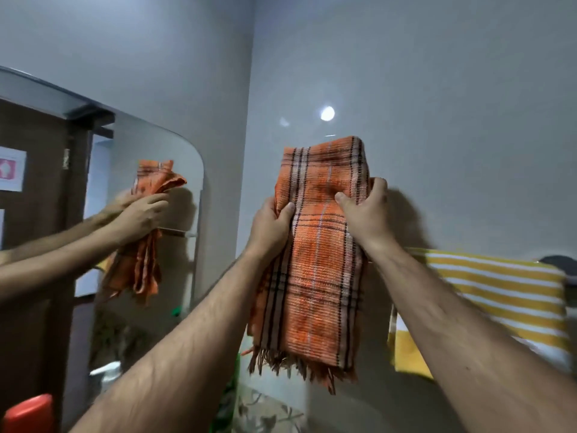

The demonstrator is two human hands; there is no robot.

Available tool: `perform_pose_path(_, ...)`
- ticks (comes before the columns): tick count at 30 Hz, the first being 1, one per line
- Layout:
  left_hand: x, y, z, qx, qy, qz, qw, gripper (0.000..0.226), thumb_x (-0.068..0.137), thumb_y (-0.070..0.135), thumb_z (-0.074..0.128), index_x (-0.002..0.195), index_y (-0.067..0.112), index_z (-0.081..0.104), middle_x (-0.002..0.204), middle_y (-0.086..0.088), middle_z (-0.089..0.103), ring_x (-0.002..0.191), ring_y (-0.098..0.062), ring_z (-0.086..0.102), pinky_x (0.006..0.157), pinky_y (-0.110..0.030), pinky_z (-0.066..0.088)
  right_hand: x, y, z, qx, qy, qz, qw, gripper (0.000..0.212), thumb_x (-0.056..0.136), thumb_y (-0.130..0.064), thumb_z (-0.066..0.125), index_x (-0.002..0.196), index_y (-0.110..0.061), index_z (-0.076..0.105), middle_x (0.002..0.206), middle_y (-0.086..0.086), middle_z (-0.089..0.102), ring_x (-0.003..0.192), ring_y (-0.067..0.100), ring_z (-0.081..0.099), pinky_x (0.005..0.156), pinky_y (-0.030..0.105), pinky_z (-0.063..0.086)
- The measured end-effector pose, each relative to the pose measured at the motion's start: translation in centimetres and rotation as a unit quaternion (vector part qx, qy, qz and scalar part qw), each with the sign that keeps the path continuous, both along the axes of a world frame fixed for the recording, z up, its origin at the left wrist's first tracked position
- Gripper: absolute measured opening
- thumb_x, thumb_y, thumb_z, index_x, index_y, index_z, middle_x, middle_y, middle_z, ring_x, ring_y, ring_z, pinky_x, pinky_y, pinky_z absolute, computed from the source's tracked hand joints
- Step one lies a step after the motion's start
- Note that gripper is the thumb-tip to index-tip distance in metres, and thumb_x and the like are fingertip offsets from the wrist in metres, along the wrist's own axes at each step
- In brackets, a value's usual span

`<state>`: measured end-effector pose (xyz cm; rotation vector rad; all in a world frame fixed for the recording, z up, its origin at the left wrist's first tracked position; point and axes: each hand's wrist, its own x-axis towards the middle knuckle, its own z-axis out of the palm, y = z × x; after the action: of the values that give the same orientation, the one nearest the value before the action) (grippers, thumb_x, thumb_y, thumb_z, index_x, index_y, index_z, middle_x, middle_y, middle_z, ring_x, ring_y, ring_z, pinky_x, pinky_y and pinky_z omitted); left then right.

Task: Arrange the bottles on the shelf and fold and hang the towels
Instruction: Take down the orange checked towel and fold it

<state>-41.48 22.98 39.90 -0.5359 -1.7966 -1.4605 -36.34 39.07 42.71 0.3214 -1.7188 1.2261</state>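
Observation:
An orange plaid towel (318,276) with a fringed lower edge is held up in front of the grey wall, folded into a long narrow strip. My left hand (271,226) grips its left edge about a third of the way down. Level with it, my right hand (365,210) grips the right edge, thumb pressed on the front. A yellow and white striped towel (499,295) hangs to the right, draped over a rail that is mostly hidden. An orange-red bottle cap (29,412) shows at the bottom left corner.
A mirror (93,170) on the left wall reflects my hands and the orange towel. A green object (231,398) sits low in the middle, partly hidden by my left forearm. A dark item (562,264) rests at the right edge above the striped towel.

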Motion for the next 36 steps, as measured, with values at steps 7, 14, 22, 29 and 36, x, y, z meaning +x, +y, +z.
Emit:
perform_pose_path(7, -3.6, 1.6, -0.9, -0.064, -0.006, 0.082, 0.995, 0.052, 0.090, 0.025, 0.067, 0.136, 0.014, 0.047, 0.118, -0.008, 0.067, 0.107, -0.024, 0.063, 0.086, -0.026, 0.044, -4.1, 0.6, -1.5, 0.114, -0.059, -0.188, 0.974, 0.085, 0.087, -0.022, 0.071, 0.151, -0.014, 0.015, 0.139, 0.015, 0.051, 0.118, 0.032, 0.058, 0.092, 0.038, 0.051)
perform_pose_path(14, -3.6, 1.6, -1.3, -0.159, 0.133, 0.296, 0.932, 0.023, 0.082, 0.027, 0.073, 0.099, 0.019, 0.061, 0.096, -0.003, 0.060, 0.084, -0.024, 0.058, 0.069, -0.035, 0.045, -4.5, -0.2, -2.2, 0.264, 0.052, -0.434, 0.860, 0.040, 0.078, -0.006, 0.069, 0.112, -0.016, 0.051, 0.111, 0.011, 0.049, 0.101, 0.028, 0.047, 0.075, 0.036, 0.039)
perform_pose_path(22, -4.1, 0.3, -1.5, -0.309, 0.083, 0.244, 0.916, 0.046, 0.102, 0.041, 0.035, 0.080, 0.015, 0.066, 0.084, -0.011, 0.071, 0.080, -0.031, 0.063, 0.070, -0.037, 0.046, -3.5, -0.5, -1.4, 0.393, -0.023, -0.348, 0.851, 0.020, 0.098, -0.030, 0.053, 0.102, -0.021, 0.070, 0.099, 0.005, 0.072, 0.095, 0.027, 0.064, 0.078, 0.035, 0.045)
perform_pose_path(29, -4.2, -0.3, -2.0, -0.366, -0.018, 0.130, 0.921, 0.052, 0.102, 0.042, 0.021, 0.112, 0.017, 0.065, 0.125, -0.012, 0.064, 0.115, -0.031, 0.056, 0.098, -0.041, 0.042, -4.8, 0.2, -0.7, 0.452, -0.242, -0.234, 0.826, 0.067, 0.098, -0.063, 0.025, 0.126, -0.015, 0.063, 0.134, 0.013, 0.060, 0.125, 0.032, 0.053, 0.102, 0.039, 0.041)
perform_pose_path(36, -4.9, 0.0, -1.6, -0.336, -0.050, 0.093, 0.936, 0.037, 0.101, 0.041, 0.027, 0.112, 0.016, 0.052, 0.116, -0.012, 0.063, 0.104, -0.031, 0.055, 0.090, -0.041, 0.041, -5.5, 1.6, 0.1, 0.365, -0.474, 0.018, 0.801, 0.096, 0.045, -0.094, 0.060, 0.105, -0.019, 0.071, 0.105, 0.006, 0.074, 0.098, 0.026, 0.070, 0.100, 0.043, 0.050)
